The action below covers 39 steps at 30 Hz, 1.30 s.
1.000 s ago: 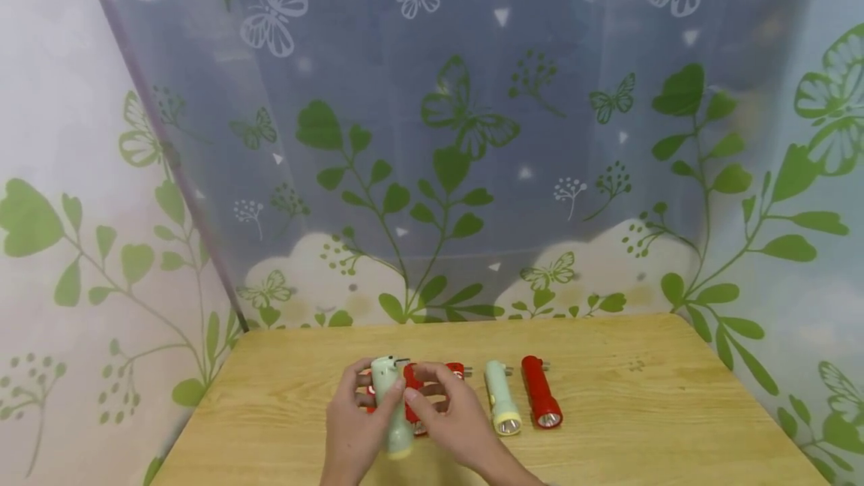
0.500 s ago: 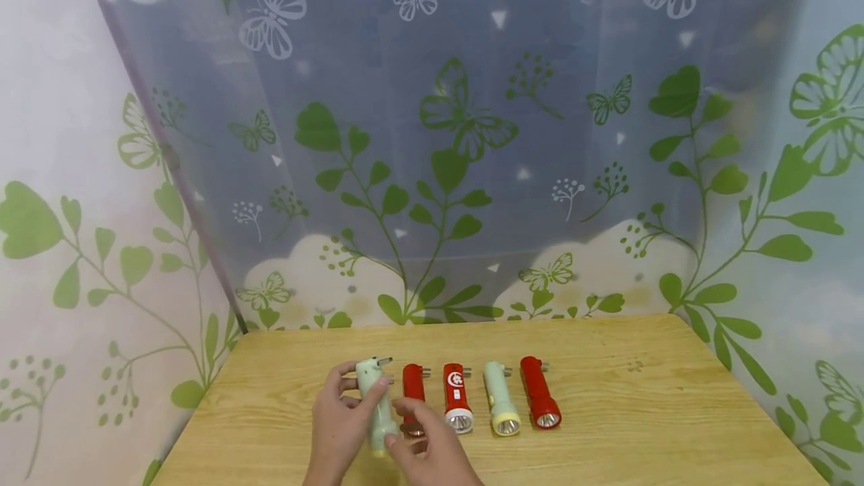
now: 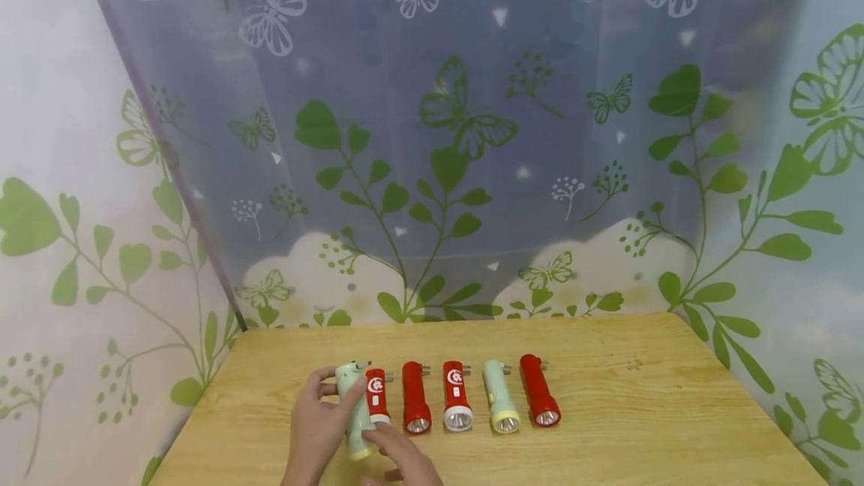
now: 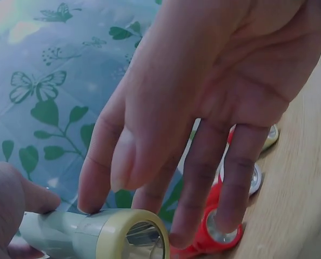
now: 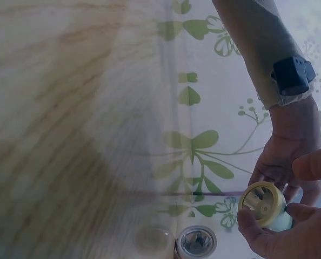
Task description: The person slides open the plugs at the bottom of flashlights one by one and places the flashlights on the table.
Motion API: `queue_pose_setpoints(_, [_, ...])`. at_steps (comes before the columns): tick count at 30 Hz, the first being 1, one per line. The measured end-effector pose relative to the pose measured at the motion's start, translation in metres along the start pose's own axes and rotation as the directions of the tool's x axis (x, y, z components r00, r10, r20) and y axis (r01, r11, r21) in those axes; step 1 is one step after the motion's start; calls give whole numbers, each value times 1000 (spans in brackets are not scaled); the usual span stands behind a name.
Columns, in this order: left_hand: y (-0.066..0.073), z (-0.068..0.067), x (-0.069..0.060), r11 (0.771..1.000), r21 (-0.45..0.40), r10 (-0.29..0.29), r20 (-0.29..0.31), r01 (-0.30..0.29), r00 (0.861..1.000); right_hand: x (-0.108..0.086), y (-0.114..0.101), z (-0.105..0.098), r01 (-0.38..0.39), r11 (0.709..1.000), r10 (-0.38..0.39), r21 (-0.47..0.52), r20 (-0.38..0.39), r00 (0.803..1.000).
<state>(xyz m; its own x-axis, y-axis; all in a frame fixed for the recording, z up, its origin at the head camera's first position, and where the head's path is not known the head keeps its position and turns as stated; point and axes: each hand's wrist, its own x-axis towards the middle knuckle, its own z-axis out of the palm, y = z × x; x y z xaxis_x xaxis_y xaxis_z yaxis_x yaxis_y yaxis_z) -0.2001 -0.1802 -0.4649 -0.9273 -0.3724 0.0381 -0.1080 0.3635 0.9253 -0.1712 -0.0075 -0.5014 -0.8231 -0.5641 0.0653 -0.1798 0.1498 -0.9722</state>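
Note:
My left hand [image 3: 316,422] grips a pale green flashlight [image 3: 354,407] by its body. The flashlight stands out above the table's left part, with metal prongs at its far end and its lamp head towards me. In the left wrist view its yellow-rimmed head [image 4: 114,234] faces right. There, the fingers of my right hand [image 4: 198,102] are fairly straight and touch the flashlight near its head, thumb apart. In the head view that right hand [image 3: 403,457] lies at the near end. The right wrist view shows its fingertips at the yellow rim [image 5: 282,202].
Several flashlights lie in a row on the wooden table [image 3: 607,403]: a red-and-white one [image 3: 376,388] partly behind the held one, a red one [image 3: 415,396], another red-and-white one [image 3: 456,388], a green one [image 3: 498,388] and a red one [image 3: 538,388]. A patterned curtain [image 3: 459,231] hangs behind.
My left hand has carried the green flashlight leftward, uncovering red flashlights behind it. My right hand has moved down and left, from near the prong end to the lamp head.

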Motion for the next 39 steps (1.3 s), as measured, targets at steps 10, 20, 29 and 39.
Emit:
queue_pose_setpoints(10, [-10, -12, 6, 994, 61, -88, 19, 87, 996, 9, 8, 15, -7, 998, 9, -66, 37, 999])
queue_pose_setpoints(20, [-21, -23, 12, 988, 102, -117, 15, 115, 993, 21, 9, 30, -99, 982, 104, -159, 29, 994])
queue_pose_setpoints(29, [-27, -26, 18, 982, 120, -145, 16, 142, 989, 42, 49, 40, 0, 973, 17, -232, 70, 997])
queue_pose_setpoints(39, [-34, -28, 26, 980, 127, -156, 27, 151, 987, 84, 109, 55, -3, 945, 34, -328, 90, 995])
